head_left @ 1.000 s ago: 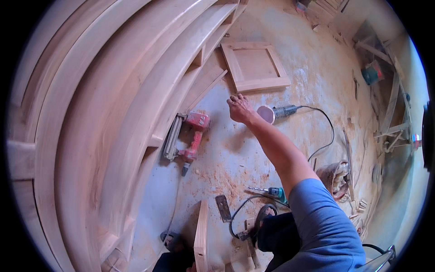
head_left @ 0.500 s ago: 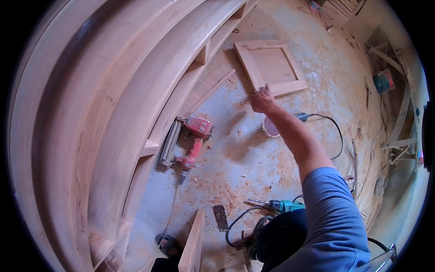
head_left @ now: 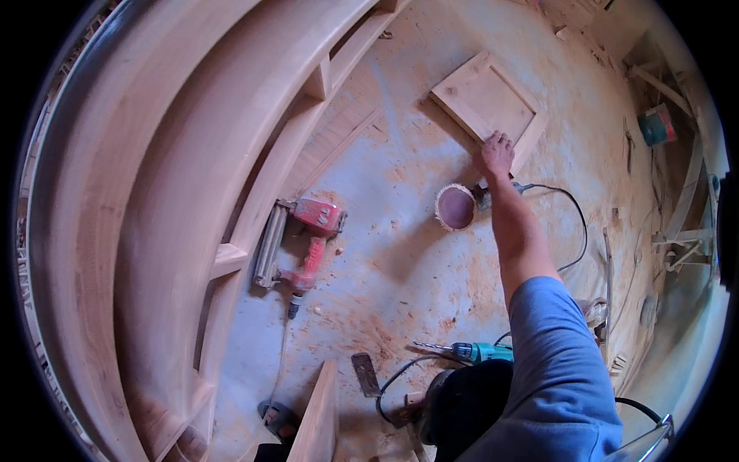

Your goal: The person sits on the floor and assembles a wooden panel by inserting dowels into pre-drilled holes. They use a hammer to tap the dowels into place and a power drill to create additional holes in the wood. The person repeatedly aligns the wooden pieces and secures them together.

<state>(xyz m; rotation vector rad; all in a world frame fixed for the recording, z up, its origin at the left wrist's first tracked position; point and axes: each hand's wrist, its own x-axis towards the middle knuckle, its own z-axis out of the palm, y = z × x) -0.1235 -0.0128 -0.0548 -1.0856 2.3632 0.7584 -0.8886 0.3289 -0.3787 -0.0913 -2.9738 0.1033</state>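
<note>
The right hand [head_left: 496, 155] pinches the wooden panel [head_left: 489, 91] at its six o'clock edge — the left hand's state I cannot tell. A sander [head_left: 456, 208] lies at the right hand's seven o'clock.

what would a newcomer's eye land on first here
Probably the red nail gun, lying on the floor beside the large wooden structure that fills the left. Next, the right hand at the near edge of a framed wooden panel, with a disc sander just below and left of it.
</note>
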